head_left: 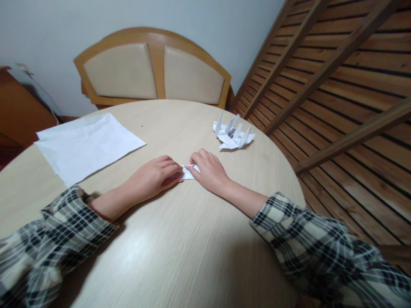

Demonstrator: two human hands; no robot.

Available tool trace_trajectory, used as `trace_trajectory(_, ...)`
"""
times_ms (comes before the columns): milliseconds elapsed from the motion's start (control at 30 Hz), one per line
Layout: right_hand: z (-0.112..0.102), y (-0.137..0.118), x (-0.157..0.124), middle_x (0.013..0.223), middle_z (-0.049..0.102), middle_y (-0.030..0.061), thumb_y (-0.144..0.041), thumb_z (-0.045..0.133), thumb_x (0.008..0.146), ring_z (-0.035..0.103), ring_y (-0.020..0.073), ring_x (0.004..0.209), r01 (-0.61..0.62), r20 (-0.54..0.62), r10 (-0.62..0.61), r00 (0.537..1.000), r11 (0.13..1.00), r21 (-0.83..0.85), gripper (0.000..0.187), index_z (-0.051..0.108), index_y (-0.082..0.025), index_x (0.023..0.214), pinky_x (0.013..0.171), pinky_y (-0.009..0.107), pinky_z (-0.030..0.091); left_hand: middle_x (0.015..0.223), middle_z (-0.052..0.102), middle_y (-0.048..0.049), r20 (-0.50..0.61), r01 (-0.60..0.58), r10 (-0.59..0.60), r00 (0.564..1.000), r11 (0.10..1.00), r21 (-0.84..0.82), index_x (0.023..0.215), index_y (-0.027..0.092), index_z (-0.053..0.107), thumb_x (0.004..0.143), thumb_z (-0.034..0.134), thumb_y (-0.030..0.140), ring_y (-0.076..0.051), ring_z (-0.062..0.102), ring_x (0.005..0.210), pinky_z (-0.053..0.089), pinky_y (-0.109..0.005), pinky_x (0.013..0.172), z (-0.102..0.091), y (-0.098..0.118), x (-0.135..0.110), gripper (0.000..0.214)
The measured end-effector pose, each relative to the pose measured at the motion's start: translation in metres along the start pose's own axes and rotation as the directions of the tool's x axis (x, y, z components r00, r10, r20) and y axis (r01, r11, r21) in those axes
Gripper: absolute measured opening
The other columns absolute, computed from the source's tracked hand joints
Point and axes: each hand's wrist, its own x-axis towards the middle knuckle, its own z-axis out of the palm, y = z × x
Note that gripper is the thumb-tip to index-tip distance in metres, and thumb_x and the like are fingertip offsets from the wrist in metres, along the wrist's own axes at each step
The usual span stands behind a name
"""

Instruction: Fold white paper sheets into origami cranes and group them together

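Between my hands a small folded piece of white paper (189, 174) lies on the table, its two ends mostly covered by my fingers. My left hand (157, 174) is closed on the paper's left end, thumb low and fingers curled over the top. On the right end my right hand (209, 170) grips the paper, with the thumb laid across its upper face. Beyond my right hand stand several white paper cranes (233, 133), bunched together with wings and necks pointing up.
The round wooden table (199, 239) carries a stack of white paper sheets (90, 145) at its left side. A padded headboard (159, 70) rises behind the far edge. Slatted wood panelling (337, 94) slants along the right, and a wooden cabinet (19, 111) stands at far left.
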Motion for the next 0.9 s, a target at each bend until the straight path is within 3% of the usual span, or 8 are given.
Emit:
trace_trajectory(267,0.0023,0.0023,-0.0015,0.099,0.064,0.0081,-0.036,0.052,0.1,0.056,0.0215,0.088,0.025,-0.028,-0.024,0.999,0.999,0.045,0.02,0.061,-0.019,0.097,0.078,0.033,0.037,0.1,0.076,-0.0107,0.015,-0.056,0.055,0.998,0.995,0.086,0.105,0.015,0.072,0.106,0.045,0.031,-0.023,0.068,0.089,0.054,-0.033,0.076,-0.0011,-0.0041,-0.0041,0.032)
trace_trajectory(433,0.0037,0.0041,0.0015,0.094,0.065,0.0049,-0.026,0.059,0.091,0.056,0.021,0.089,0.018,-0.054,-0.008,0.999,0.98,0.197,0.006,0.057,-0.021,0.089,0.081,0.033,0.038,0.095,0.076,-0.0118,0.007,-0.086,0.086,0.996,0.984,0.153,0.103,0.014,0.073,0.106,0.043,0.027,-0.022,0.069,0.084,0.053,-0.031,0.072,-0.0011,-0.0052,-0.0053,0.033)
trace_trajectory(533,0.0024,0.005,0.0041,0.087,0.063,0.0022,-0.021,0.062,0.085,0.054,0.0186,0.081,-0.011,-0.026,0.019,0.999,0.957,0.291,0.007,0.055,-0.021,0.084,0.076,0.032,0.038,0.092,0.075,-0.012,-0.003,-0.095,0.098,0.995,0.976,0.195,0.101,0.012,0.072,0.106,0.042,0.026,-0.022,0.067,0.081,0.053,-0.031,0.07,-0.0001,-0.0051,-0.0046,0.034)
trace_trajectory(667,0.0007,0.0071,0.006,0.081,0.06,0.0003,-0.017,0.062,0.082,0.053,0.0166,0.077,-0.003,-0.003,0.005,1.0,0.92,0.391,0.009,0.054,-0.021,0.079,0.073,0.03,0.038,0.089,0.073,-0.0108,-0.011,-0.077,0.081,0.997,0.978,0.193,0.097,0.011,0.071,0.105,0.043,0.024,-0.022,0.065,0.082,0.051,-0.031,0.069,0.0005,-0.0042,-0.0035,0.032)
trace_trajectory(900,0.0022,0.0087,0.0054,0.083,0.062,0.001,-0.015,0.061,0.085,0.055,0.0172,0.082,0.139,-0.06,-0.126,0.99,0.889,0.436,0.009,0.056,-0.021,0.079,0.078,0.031,0.039,0.084,0.064,-0.0086,-0.066,0.019,-0.008,0.998,0.985,0.169,0.085,0.014,0.068,0.103,0.048,0.026,-0.02,0.057,0.074,0.044,-0.03,0.064,0.0006,-0.0014,-0.0025,0.029)
